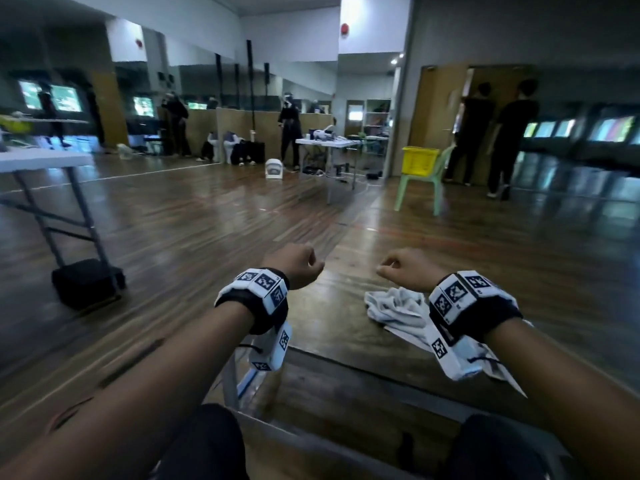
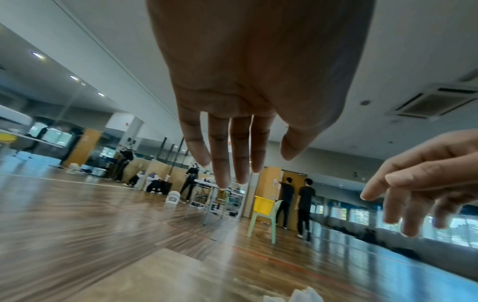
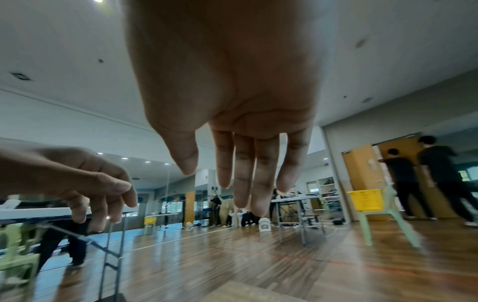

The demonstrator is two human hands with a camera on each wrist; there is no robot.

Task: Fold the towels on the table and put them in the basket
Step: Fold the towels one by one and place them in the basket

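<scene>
Near the middle of the head view, both hands hang in the air over a brown wood-look surface [image 1: 346,344]. Left hand [image 1: 296,268] and right hand [image 1: 407,268] look loosely curled from this side, nothing in either. White towel [image 1: 398,311] lies crumpled on the surface just below and near of the right hand, partly hidden by the wrist cam; not touched. Far right, a yellow basket [image 1: 417,160] sits on a pale green chair [image 1: 420,183], well apart from the towel.

Left wrist view: left hand's fingers [image 2: 220,155] hang straight-ish and relaxed, grip released, empty. A bit of white cloth shows at the bottom edge, prob. the towel.

Right wrist view: right hand's fingers [image 3: 243,173] also relaxed, spread, grip released; towel not seen here.

Handling, as a guess: towel is light, soft, floppy, no slip risk. Best to pinch two corners of one edge w/ both hands, lift and shake flat before folding. Corners aren't clear in the bunch, so find an edge first.
</scene>
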